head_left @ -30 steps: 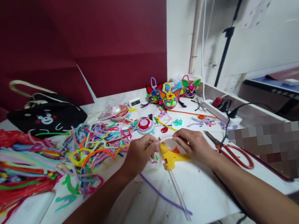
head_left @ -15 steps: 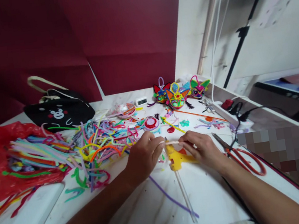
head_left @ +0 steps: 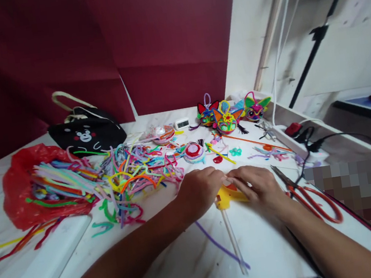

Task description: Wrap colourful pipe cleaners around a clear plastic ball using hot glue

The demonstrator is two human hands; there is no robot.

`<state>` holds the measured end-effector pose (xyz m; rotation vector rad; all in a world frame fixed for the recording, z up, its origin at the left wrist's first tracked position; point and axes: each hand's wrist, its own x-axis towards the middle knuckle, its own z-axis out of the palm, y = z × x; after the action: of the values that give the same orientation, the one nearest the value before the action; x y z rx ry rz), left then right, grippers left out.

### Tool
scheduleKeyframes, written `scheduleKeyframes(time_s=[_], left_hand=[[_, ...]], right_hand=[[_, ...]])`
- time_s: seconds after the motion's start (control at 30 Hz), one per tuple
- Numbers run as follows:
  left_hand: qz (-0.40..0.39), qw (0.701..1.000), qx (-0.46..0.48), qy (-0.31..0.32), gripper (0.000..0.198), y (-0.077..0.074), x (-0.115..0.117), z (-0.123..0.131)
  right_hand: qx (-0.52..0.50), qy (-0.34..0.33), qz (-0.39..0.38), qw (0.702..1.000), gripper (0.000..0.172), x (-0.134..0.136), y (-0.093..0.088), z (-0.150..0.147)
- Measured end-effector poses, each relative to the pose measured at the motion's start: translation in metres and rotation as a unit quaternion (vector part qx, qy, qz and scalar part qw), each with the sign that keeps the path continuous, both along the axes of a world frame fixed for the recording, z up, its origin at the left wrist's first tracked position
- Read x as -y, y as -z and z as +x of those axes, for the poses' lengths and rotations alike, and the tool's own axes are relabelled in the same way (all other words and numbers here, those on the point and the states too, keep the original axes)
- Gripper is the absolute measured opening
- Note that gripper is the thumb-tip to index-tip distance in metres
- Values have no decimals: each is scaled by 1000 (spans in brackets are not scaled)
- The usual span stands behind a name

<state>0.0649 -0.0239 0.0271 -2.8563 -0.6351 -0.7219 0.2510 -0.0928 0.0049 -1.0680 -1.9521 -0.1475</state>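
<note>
My left hand (head_left: 202,191) and my right hand (head_left: 258,186) meet fingertip to fingertip above the table. Both pinch a short pale pink pipe cleaner (head_left: 227,179), mostly hidden by the fingers. Just below them lies a yellow hot glue gun (head_left: 224,201), partly covered, with a clear glue stick (head_left: 233,242) running out of its back. A purple pipe cleaner (head_left: 217,243) stretches across the table under my left wrist, its end by the glue stick. Beyond the hands sits a round red, white and lilac pipe-cleaner piece (head_left: 193,152). Scissors with orange-red handles (head_left: 313,201) lie right of my right hand.
At left, a red plastic bag (head_left: 17,195) and a loose pile hold many coloured pipe cleaners (head_left: 134,169). Behind stand a black bag (head_left: 95,133), a small timer (head_left: 182,123) and several fox-like ornaments (head_left: 227,121). A power strip (head_left: 292,138) with cables borders the right.
My hands have come together, covering most of the pale pink pipe cleaner that was stretched between them. The whole view has shifted slightly, so things appear further right.
</note>
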Motion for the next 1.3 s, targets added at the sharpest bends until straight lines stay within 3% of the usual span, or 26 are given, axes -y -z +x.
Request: scheduleKeyframes(time_s=[0.3,0.67,0.87,1.3], left_hand=[[1,1000,23,-16,16,-1,-2,-25],[3,996,86,-22,23,2,1,-47],[1,993,119,-22,27,2,-1,-52],[-14,985,174,-6,12,15,-9,-54]], right_hand=[[20,10,-7,1000,12,2,-3,-1],[21,0,-22,1000,10,-1,0,-1],[8,7,-20,1000,10,-4,4,2],[-15,22,-53,998,11,-6,3,5]])
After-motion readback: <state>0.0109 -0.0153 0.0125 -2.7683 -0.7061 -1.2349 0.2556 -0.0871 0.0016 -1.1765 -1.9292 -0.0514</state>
